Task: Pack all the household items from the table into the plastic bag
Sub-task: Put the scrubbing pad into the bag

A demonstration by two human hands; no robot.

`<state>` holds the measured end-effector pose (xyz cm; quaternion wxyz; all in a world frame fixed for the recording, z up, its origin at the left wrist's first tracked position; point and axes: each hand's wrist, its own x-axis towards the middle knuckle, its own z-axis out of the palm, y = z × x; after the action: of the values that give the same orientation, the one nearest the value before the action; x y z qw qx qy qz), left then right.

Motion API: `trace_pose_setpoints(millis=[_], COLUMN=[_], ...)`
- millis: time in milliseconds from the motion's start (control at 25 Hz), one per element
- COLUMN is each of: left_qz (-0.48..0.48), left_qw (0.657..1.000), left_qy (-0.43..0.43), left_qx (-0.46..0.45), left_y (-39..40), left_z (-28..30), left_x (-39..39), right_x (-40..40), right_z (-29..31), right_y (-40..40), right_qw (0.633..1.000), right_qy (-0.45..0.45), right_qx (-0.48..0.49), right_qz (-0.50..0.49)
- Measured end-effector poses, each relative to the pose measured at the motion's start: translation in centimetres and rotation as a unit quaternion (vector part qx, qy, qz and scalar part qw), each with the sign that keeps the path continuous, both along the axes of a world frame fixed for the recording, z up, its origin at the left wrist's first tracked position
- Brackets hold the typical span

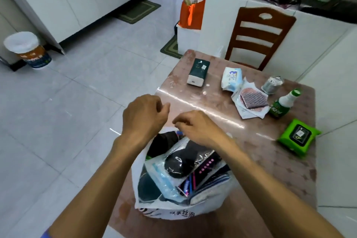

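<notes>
- The left hand [144, 116] and right hand [195, 128] hover close together over the far rim of the white plastic bag [173, 211]; both grips are curled with fingertips pinched, seemingly on the thin rim, though the contact is hard to make out.
- Directly beneath the grips, the bag stands open on the table [270, 160], stuffed with dark packets, a blue pouch and pens.
- Beyond the grips lies a dark green box [199, 71].
- Right of them lie a white wipes pack [231, 78], a packaged scouring pad [253, 99], a small wrapped jar [271, 84], a green spray bottle [284, 103] and a bright green wipes pack [298, 136].
</notes>
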<state>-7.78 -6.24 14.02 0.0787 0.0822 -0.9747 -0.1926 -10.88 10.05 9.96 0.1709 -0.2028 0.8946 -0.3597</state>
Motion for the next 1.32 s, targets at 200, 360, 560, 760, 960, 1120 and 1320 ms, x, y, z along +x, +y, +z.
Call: trace_pose_setpoints(millis=[200,360,560,760,960,1120,1320], left_qz=[-0.109,-0.137,-0.135,-0.127,-0.139,-0.135,-0.116], left_qw=[0.976,0.946,0.94,0.943,0.941,0.941,0.944], left_qy=[-0.057,-0.183,-0.209,-0.195,-0.206,-0.196,-0.153], left_qx=[0.178,0.23,0.233,0.236,0.231,0.239,0.269], left_y=[8.7,15.9,17.3,17.4,17.4,16.5,14.6], left_z=[-1.7,-8.2,-13.4,-16.2,-17.2,-15.7,-11.8], left_x=[-9.6,-15.3,-18.7,-19.6,-19.0,-17.4,-15.1], right_x=[-7.4,-13.9,-21.1,-23.8,-24.3,-23.3,-13.7], right_z=[-2.4,-12.5,-20.2,-23.1,-24.0,-21.2,-20.4], right_y=[12.3,20.9,24.9,24.3,21.9,21.9,20.7], right_qw=[0.966,0.948,0.938,0.904,0.898,0.923,0.962], right_qy=[0.058,0.038,-0.098,-0.068,0.084,0.126,0.019], right_qx=[-0.058,0.136,0.271,0.362,0.393,0.318,0.19], right_qz=[-0.244,-0.284,-0.192,-0.218,-0.179,-0.176,-0.194])
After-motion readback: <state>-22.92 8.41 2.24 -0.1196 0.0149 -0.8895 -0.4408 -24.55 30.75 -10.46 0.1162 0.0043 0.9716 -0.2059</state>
